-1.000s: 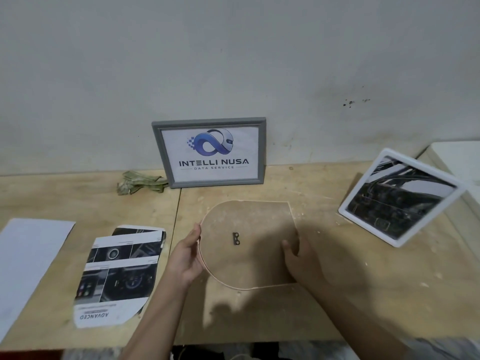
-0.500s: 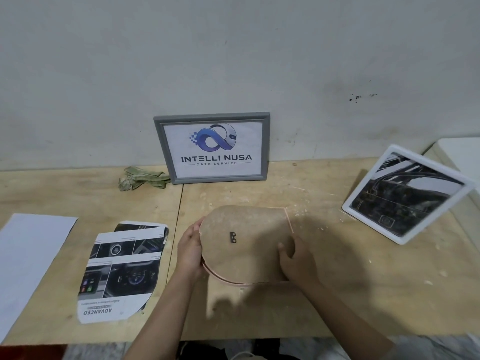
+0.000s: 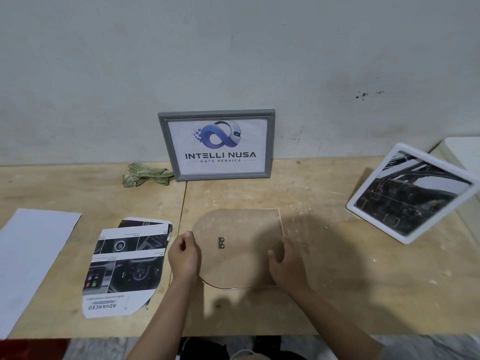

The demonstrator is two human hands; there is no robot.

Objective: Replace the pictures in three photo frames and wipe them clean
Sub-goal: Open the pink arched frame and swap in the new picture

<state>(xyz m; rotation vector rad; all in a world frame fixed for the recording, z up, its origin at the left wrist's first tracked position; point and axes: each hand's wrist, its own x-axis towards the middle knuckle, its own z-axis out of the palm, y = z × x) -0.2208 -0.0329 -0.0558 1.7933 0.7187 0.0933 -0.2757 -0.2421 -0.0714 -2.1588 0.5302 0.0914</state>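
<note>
An arch-shaped pink frame point(image 3: 239, 245) lies face down on the wooden table point(image 3: 363, 281), its brown backing board and small metal hanger facing up. My left hand point(image 3: 184, 255) pinches the frame's left edge. My right hand point(image 3: 285, 263) presses on its right side, fingers curled over the board. A grey frame point(image 3: 217, 145) with an "INTELLI NUSA" logo print leans upright against the wall. A white frame point(image 3: 413, 193) with a dark car-interior picture leans at the right. An arch-cut car print point(image 3: 127, 266) lies left of my left hand.
A crumpled green cloth point(image 3: 145, 175) lies by the wall, left of the grey frame. A blank white sheet point(image 3: 28, 261) rests at the table's left edge. A white block point(image 3: 465, 152) stands at the far right. Wood crumbs dot the table near the frames.
The arch frame was tipped up at its near edge half a second ago and now lies flat. My left hand has shifted up its left edge, fingers pinching.
</note>
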